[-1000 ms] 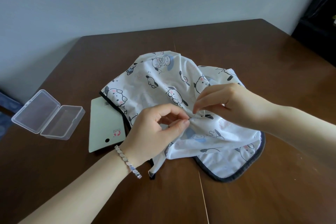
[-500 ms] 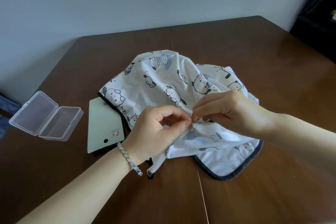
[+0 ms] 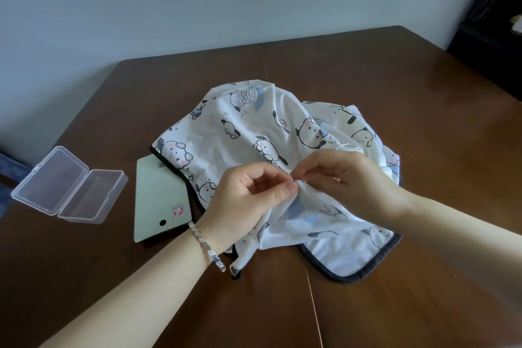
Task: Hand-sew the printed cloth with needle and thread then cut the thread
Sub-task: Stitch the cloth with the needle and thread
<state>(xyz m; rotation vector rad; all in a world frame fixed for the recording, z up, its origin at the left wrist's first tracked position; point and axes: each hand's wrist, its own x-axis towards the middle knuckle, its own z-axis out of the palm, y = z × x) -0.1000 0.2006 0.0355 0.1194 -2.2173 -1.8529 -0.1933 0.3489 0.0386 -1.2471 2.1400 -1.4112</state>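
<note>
Head view looks down on a dark brown table (image 3: 423, 87) where the white cloth (image 3: 248, 124), printed with cartoon dogs and edged in dark binding, lies bunched in the middle. Both hands meet over its near half. The left hand (image 3: 248, 200) is closed in a pinch, thumb and forefinger clamped on a raised fold of the cloth, with the other fingers curled above it; a corner of the cloth hangs down below this hand to the table. The right hand (image 3: 350, 178) comes in from the other side, its thumb and forefinger pressed together on the needle (image 3: 295, 180) (only a short dark sliver of it shows) right at that same fold, so the fingertips of the two hands nearly touch. A thin white thread (image 3: 348, 146) loops on the cloth just beyond the right hand's knuckles. A silver bracelet (image 3: 207, 246) sits on the left wrist. Left of the cloth, a pale green card (image 3: 158, 195) lies flat with one corner tucked under the cloth's edge, and farther left a clear plastic box (image 3: 67, 183) lies open.
</note>
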